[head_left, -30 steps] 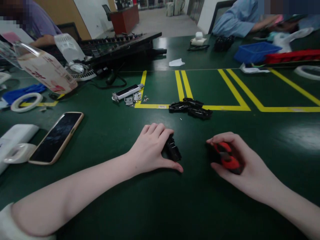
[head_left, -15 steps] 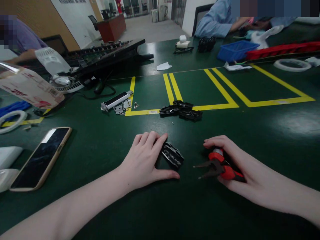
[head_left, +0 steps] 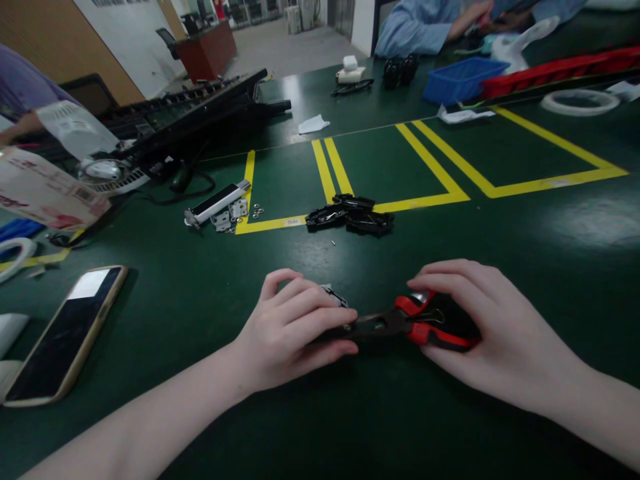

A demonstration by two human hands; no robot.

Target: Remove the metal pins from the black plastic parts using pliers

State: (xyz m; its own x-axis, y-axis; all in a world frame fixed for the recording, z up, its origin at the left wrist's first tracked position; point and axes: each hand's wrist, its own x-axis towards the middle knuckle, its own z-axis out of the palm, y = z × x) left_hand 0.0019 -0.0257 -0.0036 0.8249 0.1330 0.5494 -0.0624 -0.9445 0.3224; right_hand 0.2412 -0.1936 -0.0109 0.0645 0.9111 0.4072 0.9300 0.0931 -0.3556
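My left hand is closed around a small black moulded part, most of it hidden under the fingers. Red-handled needle-nose pliers lie in the grip of my right hand, their jaws pointing left. The jaw tips meet the left fingertips at the near end of the black part; what lies between the tips is too hidden to tell. Beyond the hands, several similar black parts sit in a heap by the yellow tape. A tiny metal pin lies on the table in front of them.
Left of the heap are a black-and-silver bar, metal plates and small rings. A phone rests at the left. Farther off stand a blue basket and a red tray. Co-workers sit across the table and at left.
The pliers moved left, and their jaws went from spread and apart from the black part to its near end. My left fingers closed over the part. The view shifted slightly.
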